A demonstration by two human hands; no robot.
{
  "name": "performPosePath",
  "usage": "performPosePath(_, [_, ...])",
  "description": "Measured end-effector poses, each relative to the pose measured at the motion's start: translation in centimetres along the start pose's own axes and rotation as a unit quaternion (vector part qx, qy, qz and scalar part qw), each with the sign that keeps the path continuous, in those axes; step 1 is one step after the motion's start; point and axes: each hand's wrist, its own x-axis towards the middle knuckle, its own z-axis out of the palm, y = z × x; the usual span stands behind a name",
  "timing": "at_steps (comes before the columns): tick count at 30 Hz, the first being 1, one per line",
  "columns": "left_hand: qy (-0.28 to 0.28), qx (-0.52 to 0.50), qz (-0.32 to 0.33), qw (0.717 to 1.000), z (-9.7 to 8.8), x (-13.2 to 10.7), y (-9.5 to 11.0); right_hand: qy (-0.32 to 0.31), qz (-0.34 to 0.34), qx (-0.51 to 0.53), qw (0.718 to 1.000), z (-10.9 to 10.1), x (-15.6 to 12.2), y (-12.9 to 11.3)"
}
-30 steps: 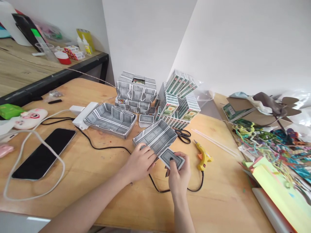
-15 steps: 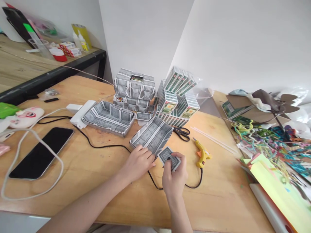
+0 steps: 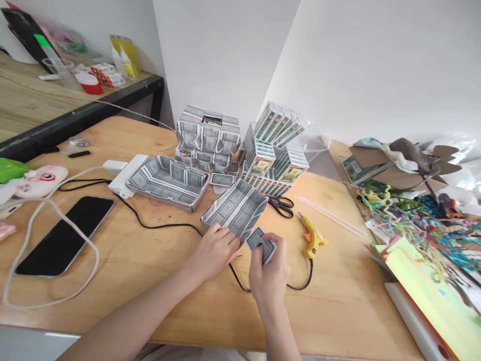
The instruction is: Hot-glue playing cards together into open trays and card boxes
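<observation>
While the left hand (image 3: 216, 250) lay against the near end of the patterned card tray (image 3: 236, 208), its fingers (image 3: 225, 236) were curled onto the tray's edge; whether they pinched it could not be told. The right hand (image 3: 268, 273) had its fingers closed on a folded playing card (image 3: 262, 243), held just beside the tray's near right corner, above the desk (image 3: 150, 260). A black cable (image 3: 161, 228) passed between the two hands. A yellow glue gun (image 3: 313, 239) lay to the right, with scissors (image 3: 282, 205) near the tray's far corner.
</observation>
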Motion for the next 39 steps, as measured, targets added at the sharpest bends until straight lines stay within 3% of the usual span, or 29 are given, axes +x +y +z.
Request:
performPosePath(10, [0.004,-0.07,-0.016,0.997,-0.1,0.0,0.0,-0.077,0.003,-0.02,0.997,-1.0,1.4,-0.4])
performPosePath(19, [-0.018,-0.072,-0.013,0.997,0.3,-0.1,-0.1,-0.192,0.107,0.1,0.97,-0.6,2.0,-0.4])
performPosePath(26, [-0.015,-0.079,-0.018,0.997,0.2,0.0,0.0,-0.194,0.156,0.204,0.947,-0.3,1.9,0.2])
performPosePath(39, [0.003,-0.053,-0.012,0.999,0.8,-0.1,-0.1,-0.211,0.204,0.223,0.93,-0.5,2.9,-0.1])
